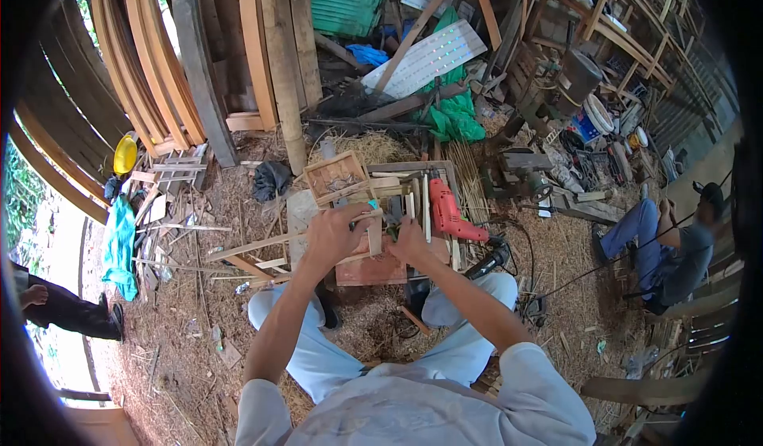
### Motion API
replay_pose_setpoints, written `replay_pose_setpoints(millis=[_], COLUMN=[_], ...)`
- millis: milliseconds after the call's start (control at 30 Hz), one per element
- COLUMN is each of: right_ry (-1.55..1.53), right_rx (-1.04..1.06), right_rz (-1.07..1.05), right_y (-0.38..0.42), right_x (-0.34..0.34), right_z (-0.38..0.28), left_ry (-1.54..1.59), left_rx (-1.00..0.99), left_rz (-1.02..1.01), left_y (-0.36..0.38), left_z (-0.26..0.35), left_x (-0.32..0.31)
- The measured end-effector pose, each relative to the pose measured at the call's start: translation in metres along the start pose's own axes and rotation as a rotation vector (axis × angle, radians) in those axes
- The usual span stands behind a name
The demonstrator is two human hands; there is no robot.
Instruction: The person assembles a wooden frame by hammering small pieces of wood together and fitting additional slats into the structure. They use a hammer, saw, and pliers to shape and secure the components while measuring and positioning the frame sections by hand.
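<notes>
My left hand (pixel 338 230) is closed around a thin wooden strip (pixel 373 241), whose pale end points down toward my lap. My right hand (pixel 409 242) has its fingers pinched just to the right of the strip; whatever is in them is too small to make out. Both hands are above a low wooden bench with a reddish board (pixel 371 271) at its near edge. A red power drill (pixel 450 210) lies to the right of my right hand. Beyond my left hand sits a shallow wooden box (pixel 337 177) holding small bits. Several narrow wood strips lie between box and drill.
Wood shavings and scraps cover the ground. A person (pixel 679 243) sits at the right, and another person's leg (pixel 67 307) shows at the left. Long planks (pixel 151 57) lean at the back left. A green tarp (pixel 455 116) and a white perforated panel (pixel 429 55) lie behind the bench.
</notes>
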State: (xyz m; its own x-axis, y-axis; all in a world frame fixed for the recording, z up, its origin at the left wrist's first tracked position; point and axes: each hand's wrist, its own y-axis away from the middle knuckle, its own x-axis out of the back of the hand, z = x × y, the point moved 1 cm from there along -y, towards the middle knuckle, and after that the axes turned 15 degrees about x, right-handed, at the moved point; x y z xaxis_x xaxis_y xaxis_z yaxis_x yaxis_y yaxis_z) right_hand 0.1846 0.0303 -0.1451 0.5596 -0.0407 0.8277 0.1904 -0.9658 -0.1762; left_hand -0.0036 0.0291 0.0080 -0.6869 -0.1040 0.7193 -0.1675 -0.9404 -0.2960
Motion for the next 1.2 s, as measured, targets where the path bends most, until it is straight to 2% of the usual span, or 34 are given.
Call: replay_pose_setpoints(millis=[200, 300, 400, 467, 533, 567, 633, 733, 767, 933, 1000, 1033, 1100, 1133, 1200], right_ry=[-0.003, 0.466, 0.492, 0.529, 0.652, 0.653, 0.469, 0.448, 0.411, 0.621, 0.505, 0.507, 0.213, 0.212, 0.217], right_rx=[0.177, -0.001, -0.079, -0.065, -0.038, -0.033, -0.256, -0.211, -0.255, -0.108, -0.065, -0.067, -0.149, -0.16, 0.027], right_rz=[0.115, 0.119, 0.182, 0.128, -0.065, -0.066, 0.021, 0.034, -0.011, 0.072, -0.147, -0.148, -0.222, -0.224, -0.082], right_y=[-0.017, -0.016, -0.015, -0.017, -0.016, -0.02, -0.031, -0.029, -0.031, -0.014, 0.004, 0.012, 0.034, 0.044, 0.056], right_x=[-0.004, 0.012, 0.006, 0.001, 0.002, -0.001, -0.008, -0.003, 0.0, 0.008, 0.012, 0.014, 0.011, 0.008, 0.003], right_z=[0.002, 0.022, 0.043, 0.049, 0.046, 0.048, 0.056, 0.05, 0.047, 0.038, 0.04, 0.039, 0.039, 0.04, 0.041], left_ry=[-0.03, -0.041, -0.047, -0.044, -0.049, -0.049, -0.053, -0.029, -0.032, -0.024, -0.01, 0.004, -0.026, -0.059, -0.072], left_rx=[0.073, 0.084, 0.086, 0.094, 0.049, 0.054, 0.087, 0.049, 0.04, 0.054, 0.05, 0.046, 0.053, 0.055, 0.083], left_rz=[-0.021, -0.023, -0.018, -0.012, 0.011, 0.015, -0.015, 0.004, 0.015, 0.004, 0.004, 0.009, 0.016, 0.026, -0.018], left_y=[0.002, 0.002, 0.004, 0.005, 0.008, 0.009, 0.009, 0.01, 0.006, 0.01, 0.009, 0.008, 0.005, 0.004, 0.002], left_z=[0.005, 0.004, 0.002, -0.001, -0.001, 0.0, 0.004, 0.0, -0.001, 0.002, -0.001, -0.002, -0.001, 0.001, 0.002], left_x=[0.007, 0.004, 0.001, 0.0, -0.001, 0.0, 0.003, -0.001, -0.001, 0.002, -0.001, -0.003, -0.002, -0.001, 0.001])
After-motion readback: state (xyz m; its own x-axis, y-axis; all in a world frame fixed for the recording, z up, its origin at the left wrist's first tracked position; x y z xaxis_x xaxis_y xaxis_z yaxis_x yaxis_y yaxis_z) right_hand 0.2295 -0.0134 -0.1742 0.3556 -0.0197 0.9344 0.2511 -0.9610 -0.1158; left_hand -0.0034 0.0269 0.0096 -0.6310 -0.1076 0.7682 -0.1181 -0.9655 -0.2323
